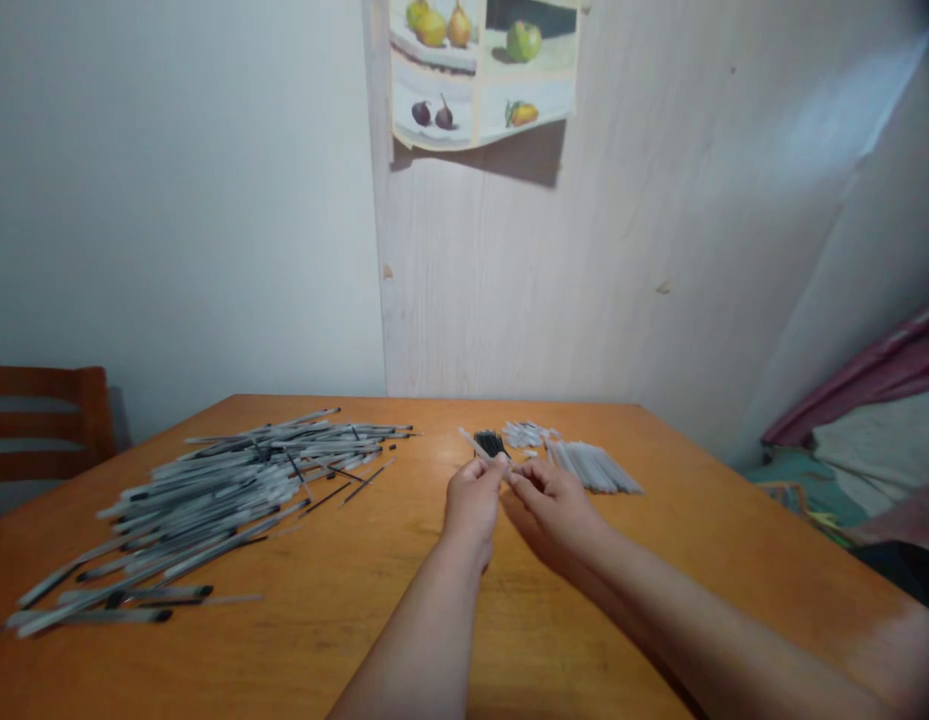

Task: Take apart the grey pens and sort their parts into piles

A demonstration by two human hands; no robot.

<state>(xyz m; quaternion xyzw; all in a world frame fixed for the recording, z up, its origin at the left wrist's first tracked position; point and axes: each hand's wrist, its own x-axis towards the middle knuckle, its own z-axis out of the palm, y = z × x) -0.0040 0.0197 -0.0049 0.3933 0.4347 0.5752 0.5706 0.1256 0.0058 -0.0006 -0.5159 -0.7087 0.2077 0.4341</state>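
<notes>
Above the middle of the table, my left hand (471, 502) is closed round a thin translucent pen barrel (472, 442), which points up and to the left. My right hand (552, 498) pinches at the near end of it, its fingertips meeting my left fingers; what they hold is too small to make out. Just behind my hands lies a little cluster of black pieces (490, 442), partly hidden by the left hand. Beyond the right hand are a heap of small white pieces (525, 433) and a row of clear empty tubes (593, 468).
A large loose pile of pens (231, 490) with black ends covers the left side of the wooden table (404, 600). A wooden chair (44, 420) stands at the left. Fruit pictures (479, 70) hang on the wall; cloth (869, 430) lies beyond the right edge.
</notes>
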